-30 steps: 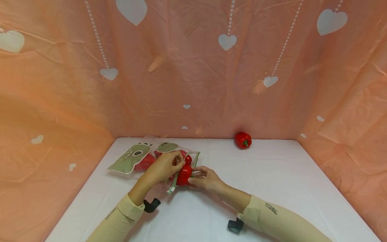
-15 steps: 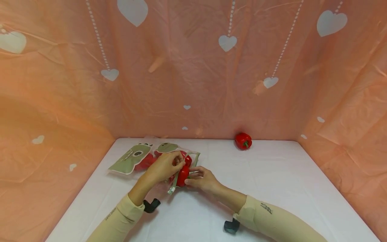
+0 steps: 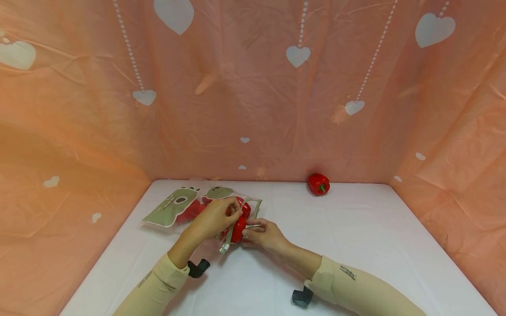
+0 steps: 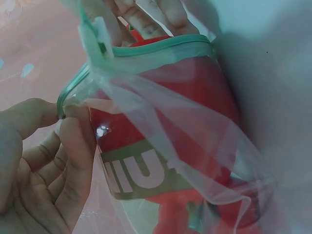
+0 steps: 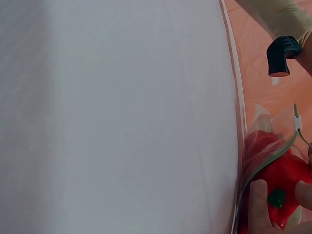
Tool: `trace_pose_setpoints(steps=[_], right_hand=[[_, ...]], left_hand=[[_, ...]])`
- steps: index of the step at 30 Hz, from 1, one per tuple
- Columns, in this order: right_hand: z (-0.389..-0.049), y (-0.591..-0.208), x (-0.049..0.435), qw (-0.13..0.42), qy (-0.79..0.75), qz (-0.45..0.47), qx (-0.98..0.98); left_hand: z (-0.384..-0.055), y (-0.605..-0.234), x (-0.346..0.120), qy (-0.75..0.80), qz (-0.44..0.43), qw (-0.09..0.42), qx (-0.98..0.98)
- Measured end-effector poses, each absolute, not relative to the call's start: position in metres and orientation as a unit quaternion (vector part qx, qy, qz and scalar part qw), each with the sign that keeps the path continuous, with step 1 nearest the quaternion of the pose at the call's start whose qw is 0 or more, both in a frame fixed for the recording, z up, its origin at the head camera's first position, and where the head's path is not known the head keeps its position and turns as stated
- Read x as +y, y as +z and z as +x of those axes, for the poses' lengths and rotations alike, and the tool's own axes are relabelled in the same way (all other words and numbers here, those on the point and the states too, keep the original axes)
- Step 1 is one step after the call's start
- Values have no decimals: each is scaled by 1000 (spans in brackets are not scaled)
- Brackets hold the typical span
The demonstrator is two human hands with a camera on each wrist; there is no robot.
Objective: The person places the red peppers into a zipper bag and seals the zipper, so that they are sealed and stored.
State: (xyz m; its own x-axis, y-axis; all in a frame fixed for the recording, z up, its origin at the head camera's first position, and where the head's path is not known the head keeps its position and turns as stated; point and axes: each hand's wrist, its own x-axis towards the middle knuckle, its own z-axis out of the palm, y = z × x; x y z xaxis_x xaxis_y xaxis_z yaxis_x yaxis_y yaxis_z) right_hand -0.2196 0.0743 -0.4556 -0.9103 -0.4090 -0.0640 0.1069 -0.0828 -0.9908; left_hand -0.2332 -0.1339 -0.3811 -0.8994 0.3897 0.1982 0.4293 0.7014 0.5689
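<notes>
Pepper (image 5: pixel 288 170) between bag edges (image 4: pixel 161 45) (parted)

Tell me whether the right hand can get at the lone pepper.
Probably yes: only table shows between the right hand and the lone pepper, though that hand touches another pepper at the mouth of the bag.

Blind spots on my screens

In my head feed, the left hand (image 3: pixel 216 218) hides part of the bag (image 3: pixel 168 211) — its cloudy film blurs the red peppers (image 3: pixel 188 212) inside. My right wrist feed crops the right hand (image 3: pixel 266 234) — and the sleeve print (image 3: pixel 348 272) is too small to read.
</notes>
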Motion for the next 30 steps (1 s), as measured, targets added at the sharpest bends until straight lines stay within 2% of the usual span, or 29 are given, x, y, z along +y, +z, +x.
trace_pose_setpoints(steps=[25,30], right_hand=[[-231,-454,60,158,-678,-129,706],[-233,-454,55,137,-651,-141,733]], left_hand=[[-234,-384,-132,-317,-227,26,-920],[-234,-385,-132,-317,-239,36,-917]])
